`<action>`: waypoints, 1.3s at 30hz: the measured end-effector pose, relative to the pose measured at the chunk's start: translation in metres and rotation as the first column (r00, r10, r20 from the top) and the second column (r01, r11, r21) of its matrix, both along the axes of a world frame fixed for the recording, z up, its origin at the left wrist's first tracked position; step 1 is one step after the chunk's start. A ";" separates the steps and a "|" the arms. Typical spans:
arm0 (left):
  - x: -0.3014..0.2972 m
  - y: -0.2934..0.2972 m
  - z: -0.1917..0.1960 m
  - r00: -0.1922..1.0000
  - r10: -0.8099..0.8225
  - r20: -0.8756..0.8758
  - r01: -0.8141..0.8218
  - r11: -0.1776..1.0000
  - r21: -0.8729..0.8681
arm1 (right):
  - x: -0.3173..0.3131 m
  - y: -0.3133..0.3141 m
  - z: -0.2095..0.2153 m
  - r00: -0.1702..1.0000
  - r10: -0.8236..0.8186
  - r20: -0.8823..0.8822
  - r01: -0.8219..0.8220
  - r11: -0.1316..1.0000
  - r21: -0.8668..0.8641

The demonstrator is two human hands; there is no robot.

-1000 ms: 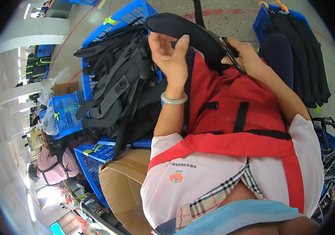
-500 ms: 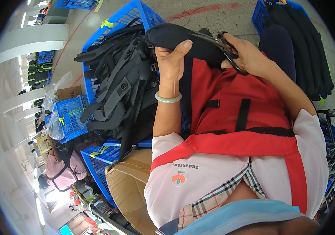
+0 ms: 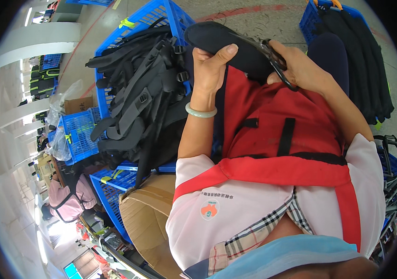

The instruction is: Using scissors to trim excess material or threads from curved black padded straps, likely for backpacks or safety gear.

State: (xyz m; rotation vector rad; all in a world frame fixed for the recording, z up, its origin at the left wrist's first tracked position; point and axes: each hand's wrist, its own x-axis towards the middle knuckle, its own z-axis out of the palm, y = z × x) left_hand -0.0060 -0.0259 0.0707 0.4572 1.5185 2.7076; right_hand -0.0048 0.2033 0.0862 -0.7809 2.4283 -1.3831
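Observation:
My left hand [image 3: 209,65] grips a long black padded piece [image 3: 214,38] with a rounded end, the thumb lying on top of it. It looks like a shoulder strap. Around the black handles of a pair of scissors [image 3: 279,74] my right hand [image 3: 304,69] is closed, over the right part of the pad. The blades lie along the pad's upper edge and are smeared by motion, so I cannot tell whether they are apart. A red apron [image 3: 272,107] covers my lap beneath both hands.
To the left, a blue crate [image 3: 107,98] overflows with black backpack straps [image 3: 135,100]. An opened cardboard box [image 3: 145,223] stands below it. At the upper right, black padded pieces [image 3: 358,65] hang over another blue crate [image 3: 307,23]. Dark thread scraps lie on the floor [image 3: 249,21].
My left hand and the rounded end of the pad have shifted to the right and slightly upward. The scissors have moved a little right along the pad, still in my right hand.

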 end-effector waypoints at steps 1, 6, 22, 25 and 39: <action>0.000 0.000 -0.001 1.000 0.001 0.000 -0.001 1.000 0.003 | -0.001 0.001 0.000 1.000 0.008 0.022 -0.008 0.999 0.037; 0.000 0.004 0.002 1.000 -0.003 0.020 0.003 1.000 -0.001 | -0.003 0.002 -0.008 1.000 0.021 0.004 -0.021 0.999 0.041; 0.001 0.018 0.023 0.977 0.179 -0.113 -0.182 0.983 -0.012 | 0.006 0.009 0.004 0.996 -0.058 0.062 0.059 0.998 -0.016; 0.002 0.023 0.024 0.983 0.169 -0.076 -0.171 0.985 -0.030 | 0.007 0.014 -0.002 0.994 -0.070 0.086 0.069 0.998 0.006; -0.004 0.032 0.012 0.998 0.050 -0.038 -0.049 0.999 0.023 | 0.006 0.024 0.003 0.996 0.001 0.089 -0.004 0.999 0.034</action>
